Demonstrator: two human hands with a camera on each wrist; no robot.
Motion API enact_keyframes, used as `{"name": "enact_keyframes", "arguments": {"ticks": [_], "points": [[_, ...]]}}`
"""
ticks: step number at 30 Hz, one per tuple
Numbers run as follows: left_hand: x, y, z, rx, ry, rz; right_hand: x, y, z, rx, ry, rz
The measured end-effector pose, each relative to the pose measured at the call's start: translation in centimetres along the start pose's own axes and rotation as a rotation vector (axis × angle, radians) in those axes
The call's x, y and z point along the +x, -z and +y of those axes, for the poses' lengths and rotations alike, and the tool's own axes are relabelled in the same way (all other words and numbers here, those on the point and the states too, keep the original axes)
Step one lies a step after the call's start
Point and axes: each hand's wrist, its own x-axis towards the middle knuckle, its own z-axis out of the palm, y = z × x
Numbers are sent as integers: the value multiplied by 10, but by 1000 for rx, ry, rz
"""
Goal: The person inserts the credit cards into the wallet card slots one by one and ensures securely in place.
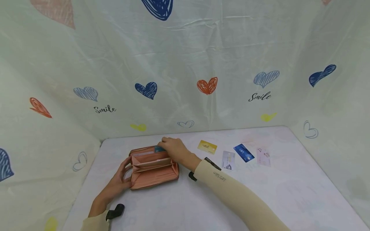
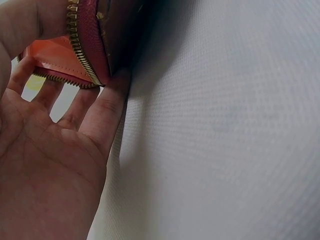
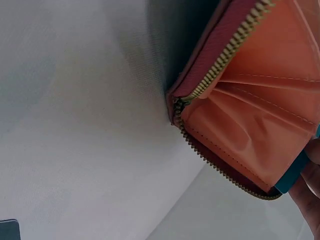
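Note:
An unzipped wallet (image 1: 156, 178) with an orange-pink lining and a brass zip lies spread on the table. At its left end my left hand (image 1: 115, 181) grips it, thumb on the near side and fingers on the far side. My right hand (image 1: 176, 150) is over the wallet's far right corner. In the right wrist view, its fingers (image 3: 306, 187) pinch a teal card (image 3: 295, 172) at the edge of the lining. Part of that card is tucked in the wallet, and my hand covers some of it. Another pale card edge (image 1: 144, 153) shows in the far slots.
To the right of the wallet lie a yellow card (image 1: 207, 147), a silvery card (image 1: 228, 160), a blue card (image 1: 244, 152) and a pale pink card (image 1: 263, 157). A white table (image 1: 179, 208) carries everything. A curtain (image 1: 173, 109) printed with hearts hangs behind and at the sides.

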Motion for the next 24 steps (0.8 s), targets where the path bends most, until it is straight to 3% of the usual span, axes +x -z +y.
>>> {"name": "enact_keyframes", "arguments": {"ticks": [10, 24], "points": [[-1, -2, 3, -1, 27, 0, 1, -2, -10, -82, -20, -142], [0, 0, -1, -3, 17, -5, -2, -2, -17, -34, -80, -164]]}}
